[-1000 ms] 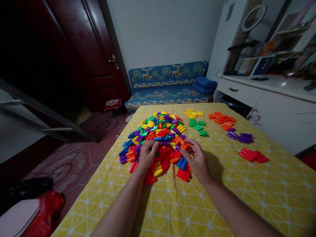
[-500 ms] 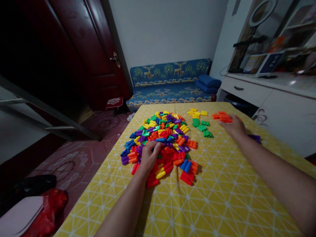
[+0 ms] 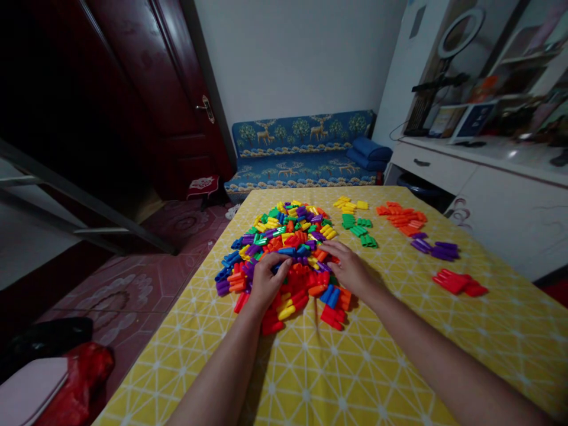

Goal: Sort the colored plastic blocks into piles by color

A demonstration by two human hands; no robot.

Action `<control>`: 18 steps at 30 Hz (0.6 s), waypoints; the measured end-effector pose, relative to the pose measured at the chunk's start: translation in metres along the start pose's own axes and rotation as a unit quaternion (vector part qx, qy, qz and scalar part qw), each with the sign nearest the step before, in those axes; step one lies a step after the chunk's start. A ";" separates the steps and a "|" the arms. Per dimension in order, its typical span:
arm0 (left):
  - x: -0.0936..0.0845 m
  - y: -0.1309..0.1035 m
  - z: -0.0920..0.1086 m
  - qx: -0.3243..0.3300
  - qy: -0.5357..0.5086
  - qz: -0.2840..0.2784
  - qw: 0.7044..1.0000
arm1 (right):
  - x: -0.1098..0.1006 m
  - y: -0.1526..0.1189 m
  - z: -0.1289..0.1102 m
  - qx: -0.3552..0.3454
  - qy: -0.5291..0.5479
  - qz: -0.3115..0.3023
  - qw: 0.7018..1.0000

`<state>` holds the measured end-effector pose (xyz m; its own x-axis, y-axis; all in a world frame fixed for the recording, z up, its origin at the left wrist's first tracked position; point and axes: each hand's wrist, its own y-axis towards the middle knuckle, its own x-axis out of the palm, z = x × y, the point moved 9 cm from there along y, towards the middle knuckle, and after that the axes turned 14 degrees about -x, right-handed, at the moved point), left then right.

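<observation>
A large mixed pile of colored plastic pieces (image 3: 266, 228) lies on the yellow patterned table (image 3: 341, 367). My left hand (image 3: 268, 277) rests at the pile's near side, fingers curled beside a blue piece; what they grip, if anything, is hidden. At the pile's right edge, my right hand (image 3: 348, 266) reaches in with fingers apart, touching orange pieces. Sorted by color on the right are yellow pieces (image 3: 348, 204), green pieces (image 3: 359, 229), orange pieces (image 3: 403, 218), purple pieces (image 3: 444, 251) and red pieces (image 3: 459, 282).
Beyond the table stands a blue patterned sofa (image 3: 302, 154) with folded blue cushions (image 3: 368, 154). A white cabinet (image 3: 501, 207) is on the right. A metal ladder (image 3: 66, 189) and a dark red door (image 3: 164, 89) are on the left.
My right hand has left the orange group and moved left to the pile. Red pieces and more purple ones now show on the right. My left hand has barely moved.
</observation>
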<state>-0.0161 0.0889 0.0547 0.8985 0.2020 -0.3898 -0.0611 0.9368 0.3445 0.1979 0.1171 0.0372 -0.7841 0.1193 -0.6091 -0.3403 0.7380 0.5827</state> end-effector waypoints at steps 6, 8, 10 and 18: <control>0.001 0.001 -0.008 -0.011 0.007 -0.007 1.000 | -0.003 0.010 0.009 -0.011 0.006 0.037 0.999; 0.001 0.001 -0.010 -0.014 0.006 -0.005 1.000 | -0.015 0.008 0.026 0.034 0.031 0.070 0.996; 0.001 0.001 -0.010 -0.015 0.006 -0.004 1.000 | -0.033 0.002 0.055 0.118 0.057 0.105 0.986; 0.002 0.001 -0.010 -0.015 0.007 -0.008 1.000 | -0.142 -0.015 0.154 0.282 0.003 0.261 0.923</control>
<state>-0.0187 0.0929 0.0454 0.8936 0.1904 -0.4065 -0.0598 0.9480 0.3127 0.3946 0.1914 0.0316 -0.7676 0.5546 -0.3212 0.4084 0.8095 0.4218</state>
